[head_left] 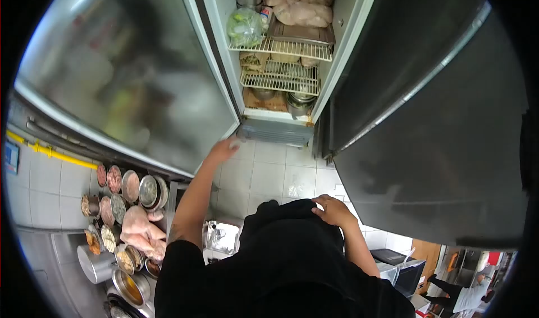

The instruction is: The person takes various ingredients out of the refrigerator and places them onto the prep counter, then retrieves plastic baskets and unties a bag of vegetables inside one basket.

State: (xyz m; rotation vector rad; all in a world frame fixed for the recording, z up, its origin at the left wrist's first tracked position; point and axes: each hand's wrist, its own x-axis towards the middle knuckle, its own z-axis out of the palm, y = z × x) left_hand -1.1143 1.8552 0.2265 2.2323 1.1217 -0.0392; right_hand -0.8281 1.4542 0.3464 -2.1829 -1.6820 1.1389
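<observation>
My left hand reaches forward beside the lower corner of the open frosted fridge door. Its fingers are stretched out and slightly blurred, with no object visible in them; whether they touch the door I cannot tell. Against the black cloth at my front lies my right hand, fingers apart, holding nothing. Ahead stands the open fridge. Raw poultry rests above a metal tray, beside a bag of greens. Metal pots sit at the bottom.
On the left counter are several bowls of food, a whole raw bird and a pot of amber liquid. A large dark door fills the right side. Another person is at the lower right, over the tiled floor.
</observation>
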